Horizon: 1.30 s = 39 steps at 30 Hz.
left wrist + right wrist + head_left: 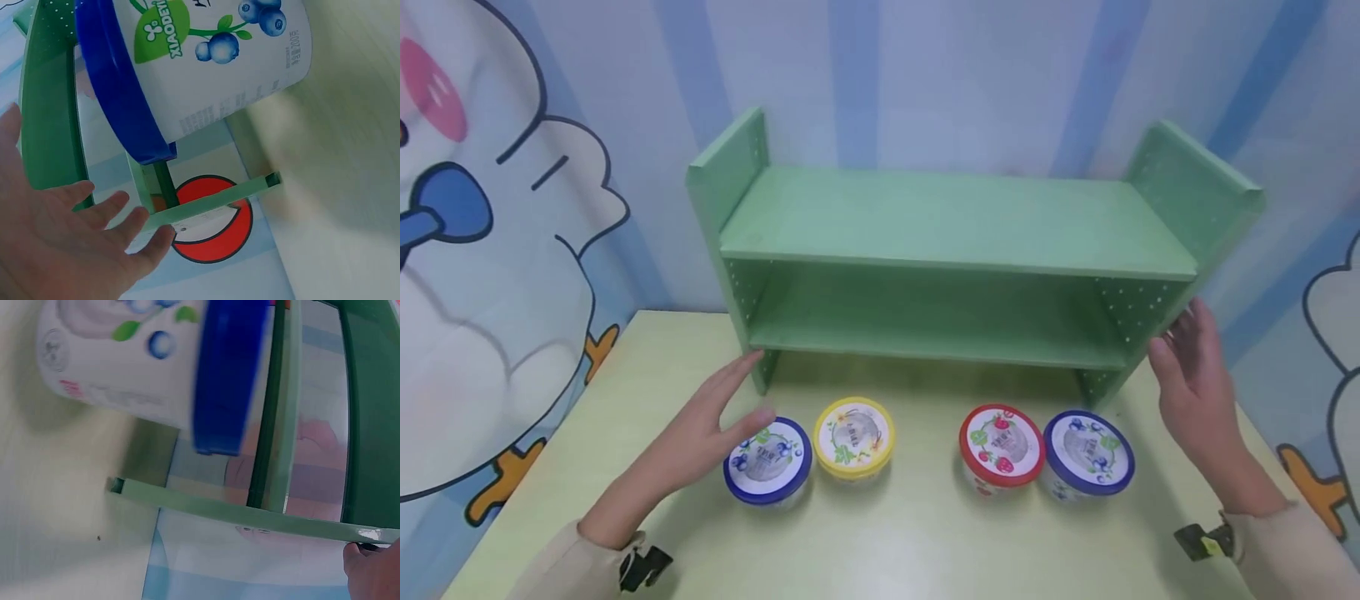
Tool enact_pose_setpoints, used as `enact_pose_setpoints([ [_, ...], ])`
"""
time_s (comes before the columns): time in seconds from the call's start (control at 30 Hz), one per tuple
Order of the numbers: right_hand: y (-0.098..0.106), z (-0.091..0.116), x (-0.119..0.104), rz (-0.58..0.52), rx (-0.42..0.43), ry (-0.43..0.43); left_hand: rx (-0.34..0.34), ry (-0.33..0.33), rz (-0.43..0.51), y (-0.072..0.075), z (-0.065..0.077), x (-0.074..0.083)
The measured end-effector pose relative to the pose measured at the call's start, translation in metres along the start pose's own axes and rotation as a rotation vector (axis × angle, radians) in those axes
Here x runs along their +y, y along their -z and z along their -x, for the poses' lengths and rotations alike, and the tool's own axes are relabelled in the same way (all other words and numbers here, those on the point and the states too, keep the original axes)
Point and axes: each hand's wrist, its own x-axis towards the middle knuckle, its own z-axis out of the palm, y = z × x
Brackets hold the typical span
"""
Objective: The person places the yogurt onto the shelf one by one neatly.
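A green two-tier shelf (955, 221) stands at the back of the table. My left hand (703, 425) is spread with its thumb over the edge of a blue-lidded blueberry yogurt cup (767, 462), its fingertips close to the shelf's left side; in the left wrist view its fingers (100, 209) hold nothing. My right hand (1202, 396) is beside the shelf's right panel, fingers loosely bent; whether it touches the panel is unclear. In the right wrist view only part of that hand (375, 575) shows, at the panel's edge. A second blueberry cup (1090, 454) sits nearer the right hand.
Between the two blueberry cups stand a yellow-lidded cup (853, 437) and a red-lidded strawberry cup (1002, 446), upright on the pale table (910, 542). Striped cloth (925, 83) with cartoon figures hangs behind and at both sides.
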Motion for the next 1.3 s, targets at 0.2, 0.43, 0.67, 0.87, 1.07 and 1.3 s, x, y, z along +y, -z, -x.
enact_pose_setpoints([
  [0.2, 0.008, -0.008, 0.019, -0.151, -0.001, -0.044, -0.042, 0.017, 0.120, 0.000, 0.003, -0.007],
  [0.43, 0.003, -0.019, 0.020, -0.326, -0.004, 0.008, -0.084, -0.002, 0.281, -0.003, 0.010, -0.019],
  [0.67, -0.005, -0.032, 0.025, -0.328, -0.014, -0.041, -0.099, -0.087, 0.394, -0.003, 0.017, -0.036],
  [0.87, 0.006, -0.034, 0.022, -0.199, 0.063, -0.100, -0.173, -0.172, 0.507, -0.007, 0.009, -0.042],
  [1.07, 0.012, -0.037, 0.013, -0.008, 0.136, -0.194, -0.232, -0.168, 0.547, -0.009, 0.009, -0.046],
  [1.3, 0.010, -0.047, 0.009, 0.005, 0.206, -0.297, -0.305, -0.136, 0.620, -0.011, 0.016, -0.055],
])
